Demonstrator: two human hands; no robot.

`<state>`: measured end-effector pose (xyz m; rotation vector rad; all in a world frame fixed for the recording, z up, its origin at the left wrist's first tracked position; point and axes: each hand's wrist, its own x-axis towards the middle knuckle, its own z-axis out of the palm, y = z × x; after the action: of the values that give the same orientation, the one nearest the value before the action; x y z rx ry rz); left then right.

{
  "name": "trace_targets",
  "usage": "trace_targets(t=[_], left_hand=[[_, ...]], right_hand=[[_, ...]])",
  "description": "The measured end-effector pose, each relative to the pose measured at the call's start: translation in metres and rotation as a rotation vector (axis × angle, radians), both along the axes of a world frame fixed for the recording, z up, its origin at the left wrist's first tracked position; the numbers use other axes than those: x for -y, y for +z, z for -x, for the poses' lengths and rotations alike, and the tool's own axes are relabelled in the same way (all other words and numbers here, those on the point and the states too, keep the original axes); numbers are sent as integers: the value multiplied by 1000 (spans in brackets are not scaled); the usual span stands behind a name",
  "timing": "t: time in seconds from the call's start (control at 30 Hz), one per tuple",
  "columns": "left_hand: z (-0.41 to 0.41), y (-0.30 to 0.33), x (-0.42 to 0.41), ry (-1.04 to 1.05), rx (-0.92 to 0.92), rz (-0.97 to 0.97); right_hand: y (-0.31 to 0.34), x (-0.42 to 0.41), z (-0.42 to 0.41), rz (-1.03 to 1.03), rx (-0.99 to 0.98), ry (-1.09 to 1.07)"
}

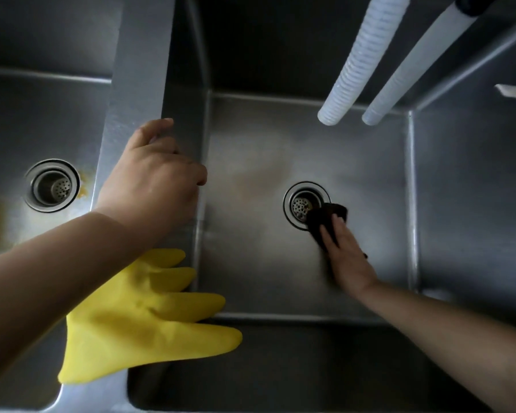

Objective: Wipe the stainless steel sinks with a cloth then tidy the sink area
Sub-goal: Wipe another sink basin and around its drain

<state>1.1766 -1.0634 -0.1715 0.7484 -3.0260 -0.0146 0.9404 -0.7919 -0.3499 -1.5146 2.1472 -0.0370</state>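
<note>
My right hand (347,257) presses a dark cloth (325,217) flat against the sink (251,263) floor beside the drain (303,204); my left hand (155,174) has its grip curled over the divider (137,84).

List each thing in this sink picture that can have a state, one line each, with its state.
left hand: resting on the divider, fingers curled over its edge
right hand: pressing the dark cloth beside the drain
left basin: stained brown
yellow glove: lying unworn on the rim
</note>
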Motion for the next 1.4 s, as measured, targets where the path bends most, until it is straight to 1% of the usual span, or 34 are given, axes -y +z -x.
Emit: trace_targets(t=[0.07,0.13,0.23,0.3,0.33,0.37,0.47,0.53,0.67,0.83,0.93,1.0,1.1,1.2,1.27,1.33,1.4], left_hand=[[1,1,-1,5,11,-13],[1,3,-2,10,8,-24],[2,5,-3,3,-15,-14],[2,4,-4,-2,-20,-1],[2,4,-3,-1,-17,4],[3,3,-4,-5,-16,12],[3,-1,-4,-33,-5,50],[2,-3,-4,-62,5,75],[10,-5,-9,-190,38,84],[46,-9,-40,-266,47,-44],[63,-9,-49,-259,10,-86],[64,-9,-50,-253,-30,-82],[52,-4,-42,-239,-23,-67],[30,-1,-26,-235,-27,-31],[16,-1,-16,-225,-42,-18],[7,-3,-10,-218,-38,2],[-1,-4,-8,-193,-32,7]], right_hand=[[1,-11,11,-17,-25,-65],[-1,-9,5,-31,-50,-43],[0,11,-25,-28,24,120],[-3,27,-50,54,77,287],[-4,34,-59,108,90,337],[-5,38,-65,121,91,377],[-10,36,-56,16,78,459],[-13,27,-37,-5,36,415],[-8,13,20,-68,-87,165],[0,-8,87,-182,-194,-168],[1,-21,90,-221,-245,-273],[2,-28,81,-251,-250,-364],[3,-36,62,-317,-228,-476],[4,-40,37,-372,-147,-511],[3,-42,16,-387,-95,-471],[3,-41,-8,-386,-16,-342],[2,-32,-35,-361,55,-84]])
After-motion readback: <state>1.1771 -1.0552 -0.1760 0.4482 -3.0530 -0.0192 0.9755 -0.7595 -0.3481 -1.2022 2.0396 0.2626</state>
